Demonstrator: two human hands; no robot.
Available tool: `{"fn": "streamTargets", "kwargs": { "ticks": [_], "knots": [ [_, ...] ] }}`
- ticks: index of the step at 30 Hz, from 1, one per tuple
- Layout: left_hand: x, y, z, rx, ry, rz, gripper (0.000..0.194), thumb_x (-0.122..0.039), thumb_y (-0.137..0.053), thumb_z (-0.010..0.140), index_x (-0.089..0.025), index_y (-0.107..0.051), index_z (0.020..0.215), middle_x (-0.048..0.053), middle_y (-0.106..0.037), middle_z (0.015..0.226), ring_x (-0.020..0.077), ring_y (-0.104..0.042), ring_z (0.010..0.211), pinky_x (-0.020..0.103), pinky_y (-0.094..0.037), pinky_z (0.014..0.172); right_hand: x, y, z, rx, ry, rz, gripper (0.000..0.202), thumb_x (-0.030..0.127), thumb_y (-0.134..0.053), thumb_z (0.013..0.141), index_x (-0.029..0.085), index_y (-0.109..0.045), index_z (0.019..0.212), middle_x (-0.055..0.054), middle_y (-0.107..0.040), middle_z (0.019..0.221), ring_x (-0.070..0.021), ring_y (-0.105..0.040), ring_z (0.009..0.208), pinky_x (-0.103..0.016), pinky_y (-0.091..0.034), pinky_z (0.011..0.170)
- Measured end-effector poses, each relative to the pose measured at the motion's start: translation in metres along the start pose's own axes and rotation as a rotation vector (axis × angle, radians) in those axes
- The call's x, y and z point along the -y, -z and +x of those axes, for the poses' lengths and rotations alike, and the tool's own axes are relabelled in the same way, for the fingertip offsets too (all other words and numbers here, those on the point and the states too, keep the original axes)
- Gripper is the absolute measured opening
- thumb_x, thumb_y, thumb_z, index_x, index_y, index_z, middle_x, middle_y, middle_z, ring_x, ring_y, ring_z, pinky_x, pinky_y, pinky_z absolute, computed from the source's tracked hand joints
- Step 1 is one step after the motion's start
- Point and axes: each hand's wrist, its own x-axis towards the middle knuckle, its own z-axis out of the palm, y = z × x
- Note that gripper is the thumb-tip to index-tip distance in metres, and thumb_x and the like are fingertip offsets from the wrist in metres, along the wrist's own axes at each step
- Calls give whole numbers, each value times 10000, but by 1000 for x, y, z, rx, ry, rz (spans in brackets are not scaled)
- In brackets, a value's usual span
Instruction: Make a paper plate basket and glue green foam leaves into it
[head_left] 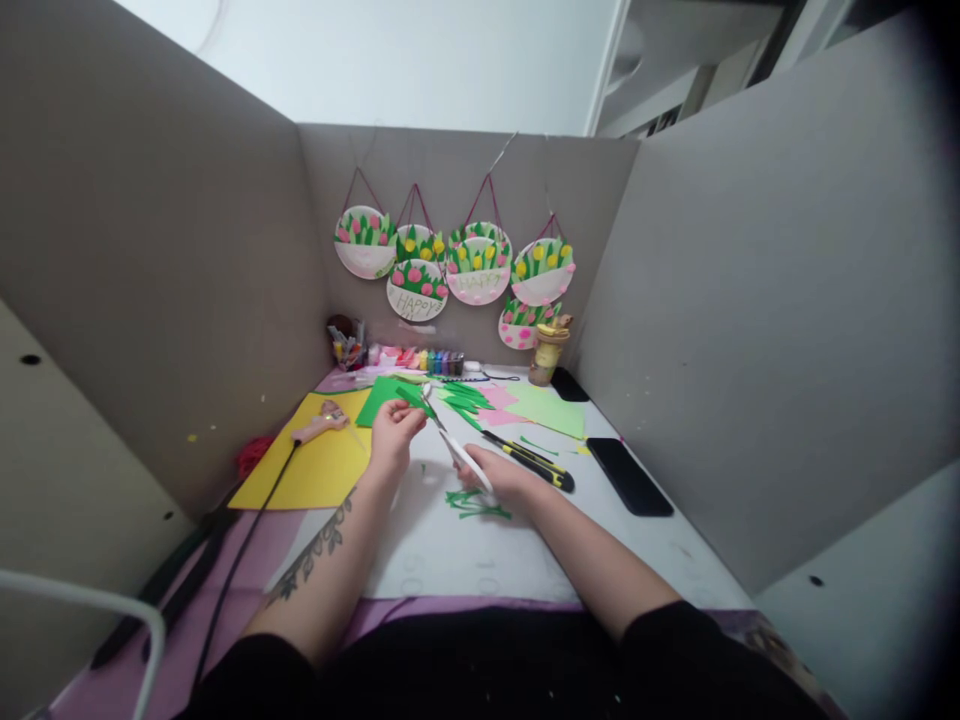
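Observation:
My left hand pinches a small dark green paper piece above the table. White-handled scissors sit in my right hand, their blades pointing up toward that green piece. Thin green paper trimmings lie on the white sheet just below my right hand.
A glue gun rests on a yellow sheet at the left, its black cord trailing toward me. Green and pink papers, a yellow-black cutter, a black phone, a twine spool, paint pots and hanging paper-plate flower crafts fill the back.

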Motion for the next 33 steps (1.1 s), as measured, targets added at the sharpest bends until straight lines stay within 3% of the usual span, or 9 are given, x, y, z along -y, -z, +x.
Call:
{"fn": "streamTargets", "kwargs": {
  "ticks": [8,15,33],
  "knots": [
    [4,-2,2,-10,-53,3,379,-172,-728,542,-178,-448,797,-74,-522,560,82,-506,512,242,-436,594,-10,0,4,17,-15,47,174,240,-596,736,186,-551,895,1,-550,781,-112,-506,669,-237,-421,592],
    [10,-3,0,-47,-47,-7,357,-173,-723,560,-176,-461,803,-64,-534,592,91,-541,584,271,-475,687,-15,0,7,14,-26,47,187,194,-563,721,182,-561,908,-5,-560,787,-120,-527,689,-237,-426,591],
    [9,-5,-2,-54,-56,-1,360,-162,-699,553,-176,-449,811,-66,-520,604,85,-527,573,267,-475,674,2,-2,0,6,-40,118,147,227,-606,716,177,-543,839,8,-528,740,-104,-513,642,-228,-417,581]
  ]
}}
